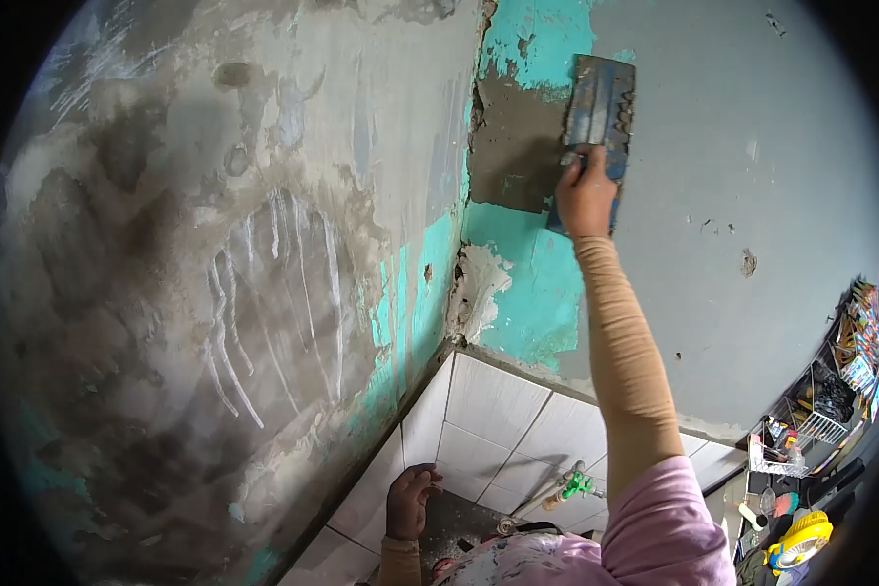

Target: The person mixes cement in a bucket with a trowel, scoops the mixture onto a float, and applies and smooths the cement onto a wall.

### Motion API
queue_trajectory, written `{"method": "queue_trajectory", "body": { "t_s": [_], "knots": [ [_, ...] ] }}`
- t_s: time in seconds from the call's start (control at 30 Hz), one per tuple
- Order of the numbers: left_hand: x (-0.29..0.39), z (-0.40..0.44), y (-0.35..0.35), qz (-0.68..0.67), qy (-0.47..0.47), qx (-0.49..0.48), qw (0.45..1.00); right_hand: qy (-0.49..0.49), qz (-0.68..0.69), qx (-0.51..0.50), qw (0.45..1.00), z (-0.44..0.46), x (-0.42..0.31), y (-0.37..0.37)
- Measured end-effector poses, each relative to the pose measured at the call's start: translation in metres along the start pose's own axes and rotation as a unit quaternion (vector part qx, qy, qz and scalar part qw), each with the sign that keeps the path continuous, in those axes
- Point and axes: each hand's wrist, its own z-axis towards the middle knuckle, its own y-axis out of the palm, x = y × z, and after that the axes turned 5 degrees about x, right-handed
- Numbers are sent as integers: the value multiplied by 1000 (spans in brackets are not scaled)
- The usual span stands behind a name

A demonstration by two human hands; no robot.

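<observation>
Right hand [586, 200]: grip wrapped firmly about the back of a plastering trowel [601, 103], blade lengthwise up the grey wall [723, 146], not far from that wall's left edge. We cannot tell whether the blade touches along its full length. Left hand [407, 503]: low, in front of the white tiles [493, 396], fingers loosely curled; we cannot tell whether that grip has hold of anything.

The brown mortar patch [518, 137] lies between the trowel and the inside corner, turquoise paint [532, 259] above and below it.

Risks, as we judge them:
- Mortar crumbs [627, 112] cling along the blade's right edge; a tilt or jolt could drop them onto the tiles or the green tap [576, 483] below.
- A blade edge dug in could gouge the patch, if it is soft.
- The paint's ragged edges suggest poor hold; mortar spread over it could peel away with it.
- The corner crack [477, 107] could catch a blade corner and break more loose.
- The arm is stretched high; we suspect tiring could make pressure uneven.
</observation>
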Motion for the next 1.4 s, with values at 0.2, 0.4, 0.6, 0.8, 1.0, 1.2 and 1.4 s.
{"method": "queue_trajectory", "body": {
  "t_s": [0.2,0.4,0.6,0.8,1.0,1.2,1.4],
  "knots": [
    [0,-10,-1,19,1,-11,1000,-44,-55,58,996,27,29,-63],
    [1,-18,-7,6,-29,17,999,-2,-30,64,997,40,21,-114],
    [-2,-3,12,70,-17,-6,997,-118,60,-107,985,13,-14,-91],
    [-30,10,7,54,-44,34,997,-176,68,-259,947,42,-30,-88],
    [-58,23,23,45,-49,35,997,-275,78,-306,908,95,-25,-78],
    [-65,35,43,52,-21,35,998,-306,-48,-398,864,121,-41,-59],
    [-73,37,40,33,-17,66,997,-358,-97,-395,840,131,-36,-42]
  ]
}}
